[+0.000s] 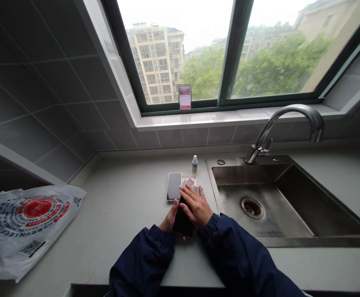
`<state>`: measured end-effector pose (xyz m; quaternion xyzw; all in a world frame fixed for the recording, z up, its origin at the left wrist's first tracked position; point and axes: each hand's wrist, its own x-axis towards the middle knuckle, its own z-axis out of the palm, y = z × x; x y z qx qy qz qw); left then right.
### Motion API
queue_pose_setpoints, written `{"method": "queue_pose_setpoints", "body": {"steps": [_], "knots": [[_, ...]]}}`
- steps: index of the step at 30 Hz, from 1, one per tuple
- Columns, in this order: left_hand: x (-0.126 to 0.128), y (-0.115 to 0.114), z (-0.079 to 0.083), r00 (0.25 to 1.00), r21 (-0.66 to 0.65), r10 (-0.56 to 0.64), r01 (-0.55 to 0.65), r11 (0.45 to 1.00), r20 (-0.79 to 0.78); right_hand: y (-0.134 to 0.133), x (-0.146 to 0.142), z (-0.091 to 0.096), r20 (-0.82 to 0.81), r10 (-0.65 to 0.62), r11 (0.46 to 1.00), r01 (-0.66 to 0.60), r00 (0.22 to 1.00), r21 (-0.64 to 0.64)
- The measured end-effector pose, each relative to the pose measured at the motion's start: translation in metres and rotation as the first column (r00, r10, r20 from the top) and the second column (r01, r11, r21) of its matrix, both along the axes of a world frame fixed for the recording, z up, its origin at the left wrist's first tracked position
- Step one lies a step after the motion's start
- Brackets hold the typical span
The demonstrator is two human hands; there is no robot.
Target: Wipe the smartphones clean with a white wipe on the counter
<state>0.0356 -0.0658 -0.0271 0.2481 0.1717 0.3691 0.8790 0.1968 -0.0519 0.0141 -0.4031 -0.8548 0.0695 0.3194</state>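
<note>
My left hand grips the left edge of a black smartphone, thumb along its side and a fingertip showing below it. Across the upper part of that phone lies my right hand, its fingers stretched out flat. Something pale and greyish shows at the right fingertips; I cannot tell whether it is under them or beyond. Just past my hands, a second phone with a light rim lies flat on the counter. Beside it is a small pink-and-white packet, partly covered by my fingers. A small white spray bottle stands upright behind.
To the right is a steel sink set into the grey counter, with a curved chrome faucet at its back. A white plastic bag with red print lies at the left. A window ledge runs behind.
</note>
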Motion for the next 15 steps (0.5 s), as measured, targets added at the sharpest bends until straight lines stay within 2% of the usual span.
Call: {"method": "queue_pose_setpoints", "body": {"steps": [3,9,15], "knots": [[-0.002,0.0,0.003,0.982,-0.009,-0.175,0.175,0.985,-0.067,0.002,0.0,-0.002,0.001,-0.044,0.999,0.044,0.999,0.005],[0.001,-0.002,0.013,0.994,-0.001,-0.088,0.088,0.996,-0.066,0.007,0.002,-0.011,-0.029,-0.123,0.992,0.121,0.992,-0.035],[-0.003,0.0,0.011,0.997,-0.036,-0.074,0.074,0.997,0.011,0.009,0.003,-0.019,-0.134,-0.104,0.989,0.089,0.985,-0.118]]}}
